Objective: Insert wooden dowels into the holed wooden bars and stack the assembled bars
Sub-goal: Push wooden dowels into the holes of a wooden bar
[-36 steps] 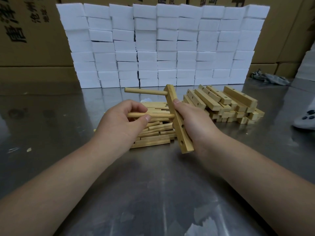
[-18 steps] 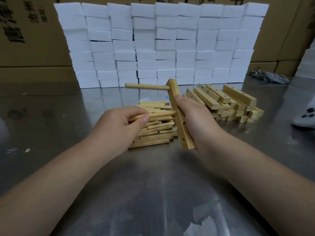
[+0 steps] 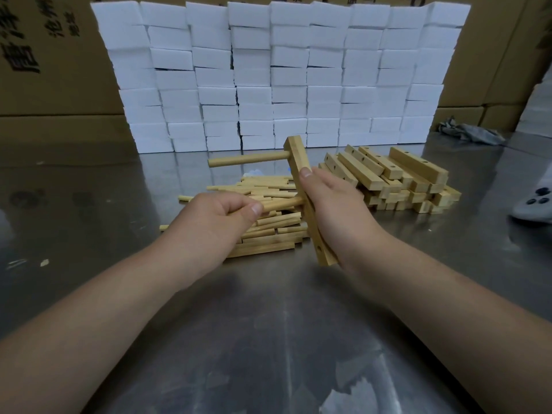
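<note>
Over the near part of the steel table (image 3: 268, 339), the left hand (image 3: 215, 222) is pinching a dowel (image 3: 280, 203) between thumb and curled fingers, its tip meeting the left face of the holed bar (image 3: 312, 225) at mid-length. The right hand (image 3: 337, 210) is gripping that bar, tilted near upright and clear of the table, thumb lying on its front edge. A seated dowel (image 3: 248, 159) is projecting leftward from the bar's upper end. Behind the hands, loose dowels (image 3: 268, 234) are lying heaped; further right, spare bars (image 3: 403, 180) are lying stacked. White foam blocks (image 3: 283, 73) are standing walled before cartons (image 3: 44, 55).
</note>
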